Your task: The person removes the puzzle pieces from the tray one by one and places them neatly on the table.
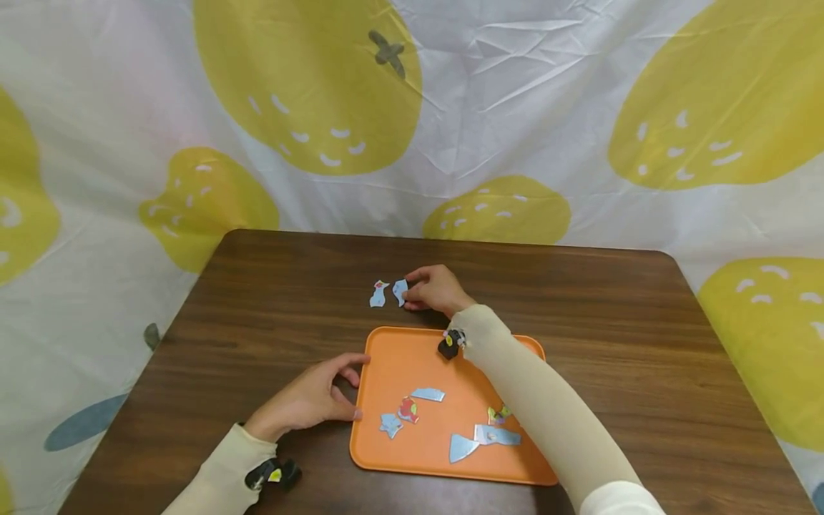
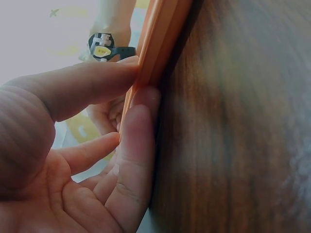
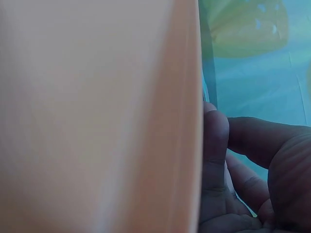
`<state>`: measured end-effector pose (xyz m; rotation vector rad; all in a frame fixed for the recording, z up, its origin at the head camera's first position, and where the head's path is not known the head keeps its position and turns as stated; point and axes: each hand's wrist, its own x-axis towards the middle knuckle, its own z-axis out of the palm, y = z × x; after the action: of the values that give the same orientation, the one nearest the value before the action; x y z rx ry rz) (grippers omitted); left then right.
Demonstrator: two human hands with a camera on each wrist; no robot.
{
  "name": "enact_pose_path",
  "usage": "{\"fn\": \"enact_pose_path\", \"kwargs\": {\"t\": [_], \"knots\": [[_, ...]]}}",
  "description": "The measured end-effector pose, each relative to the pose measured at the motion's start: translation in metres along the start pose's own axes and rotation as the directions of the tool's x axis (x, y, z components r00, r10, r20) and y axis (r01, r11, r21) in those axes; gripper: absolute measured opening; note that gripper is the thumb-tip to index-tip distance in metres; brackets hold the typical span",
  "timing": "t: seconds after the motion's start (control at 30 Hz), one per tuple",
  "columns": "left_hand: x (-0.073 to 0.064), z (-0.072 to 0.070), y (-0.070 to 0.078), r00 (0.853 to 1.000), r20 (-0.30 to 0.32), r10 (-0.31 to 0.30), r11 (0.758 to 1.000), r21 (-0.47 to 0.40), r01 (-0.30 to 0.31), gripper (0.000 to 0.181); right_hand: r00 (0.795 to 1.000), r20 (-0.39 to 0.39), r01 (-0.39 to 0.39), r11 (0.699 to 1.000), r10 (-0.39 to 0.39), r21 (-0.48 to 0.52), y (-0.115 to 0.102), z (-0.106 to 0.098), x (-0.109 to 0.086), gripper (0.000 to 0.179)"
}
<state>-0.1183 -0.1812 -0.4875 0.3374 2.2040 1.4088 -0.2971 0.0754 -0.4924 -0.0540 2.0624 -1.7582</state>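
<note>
Past the tray's far edge, my right hand (image 1: 438,290) has its fingertips on the right edge of a small light-blue cut-out piece (image 1: 400,290), seemingly pinching it. Just left of it lies another light-blue piece (image 1: 378,294) with a red mark. My left hand (image 1: 315,397) holds the left rim of an orange tray (image 1: 412,350). The left wrist view shows the thumb and a curled finger (image 2: 136,141) at that rim. In the right wrist view the tray (image 3: 97,116) blocks the piece, while thumb and fingers of the right hand (image 3: 248,165) come together.
On the tray lie a star-shaped piece (image 1: 390,425), a red piece (image 1: 408,409), a pale strip (image 1: 428,394), a triangular piece (image 1: 462,448), a rectangular piece (image 1: 498,435) and a yellow-green piece (image 1: 496,415). The right forearm crosses the tray's right side. A patterned curtain (image 1: 489,86) hangs behind the brown table (image 1: 290,286).
</note>
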Motion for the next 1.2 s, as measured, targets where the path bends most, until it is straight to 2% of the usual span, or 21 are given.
{"fn": "enact_pose_path", "kwargs": {"t": [0.4,0.7,0.87,1.2], "knots": [[0.005,-0.001,0.004,1.0,0.005,0.006,1.0,0.002,-0.006,0.085,1.0,-0.022,0.0,1.0,0.0,0.004,-0.002,-0.007,-0.003,0.043],[-0.001,0.003,-0.001,1.0,0.015,0.005,1.0,0.001,-0.005,0.087,1.0,0.012,0.029,0.999,-0.029,-0.022,0.002,-0.005,-0.013,0.041],[-0.003,0.003,0.001,1.0,0.009,0.01,1.0,0.004,-0.01,0.087,0.997,0.012,0.074,0.997,-0.074,-0.027,-0.005,-0.005,-0.019,0.041],[-0.002,0.001,0.001,1.0,0.007,0.021,1.0,0.013,-0.021,0.086,0.994,0.046,0.104,0.992,-0.1,-0.075,-0.018,-0.003,-0.035,0.043]]}}
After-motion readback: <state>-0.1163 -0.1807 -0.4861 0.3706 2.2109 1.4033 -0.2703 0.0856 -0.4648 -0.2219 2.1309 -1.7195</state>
